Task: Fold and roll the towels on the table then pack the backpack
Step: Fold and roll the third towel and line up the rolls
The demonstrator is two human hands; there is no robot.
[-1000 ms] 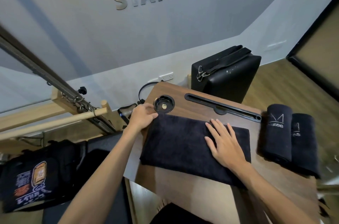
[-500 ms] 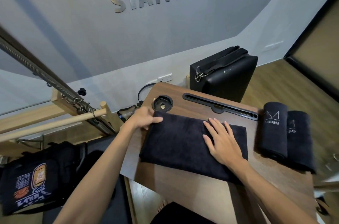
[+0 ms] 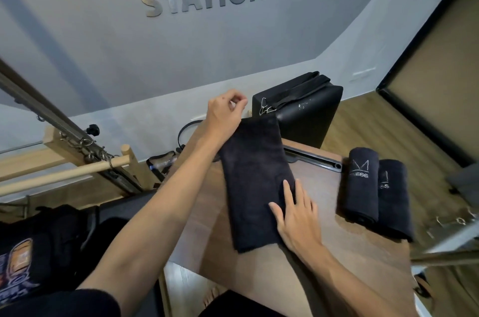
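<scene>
The flat towel (image 3: 255,184) is plain black. Two rolled towels (image 3: 361,184) are black with pale lettering. The desk (image 3: 337,252) is brown wood-grain.

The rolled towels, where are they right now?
In the head view, the two rolled towels lie side by side on the right part of the table, right of the right hand and the unrolled towel.

Bare table (image 3: 324,259) front-right — rolled towels (image 3: 375,192) block the right edge.

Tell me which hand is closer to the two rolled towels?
Right. The right hand rests on the towel beside the rolled towels; the left hand lifts the towel's far end, farther off.
</scene>
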